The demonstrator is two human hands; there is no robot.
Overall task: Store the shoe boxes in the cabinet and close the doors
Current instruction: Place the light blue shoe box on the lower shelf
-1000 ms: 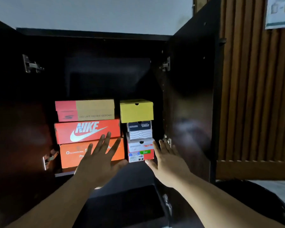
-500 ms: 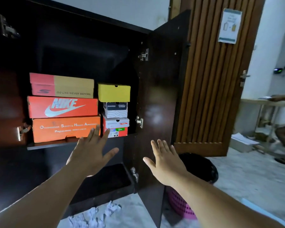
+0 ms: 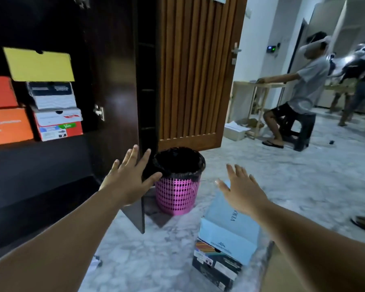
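Marble floor open rightward, left hand at cabinet door edge, right hand over blue box, fingers spread, empty

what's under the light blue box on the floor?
The light blue box lies on a dark box with a striped label, stacked on the floor. The dark box's top is covered, and the right hand hides the blue lid's far end.

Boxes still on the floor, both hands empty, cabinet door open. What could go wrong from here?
1. The light blue box sits skewed on the dark box; lifting both at once may let the top one slide off.
2. The pink bin stands close to the open right door, so a carried box or the door may knock it.
3. The narrow stack under the yellow box looks uneven; adding one on top might tip it.
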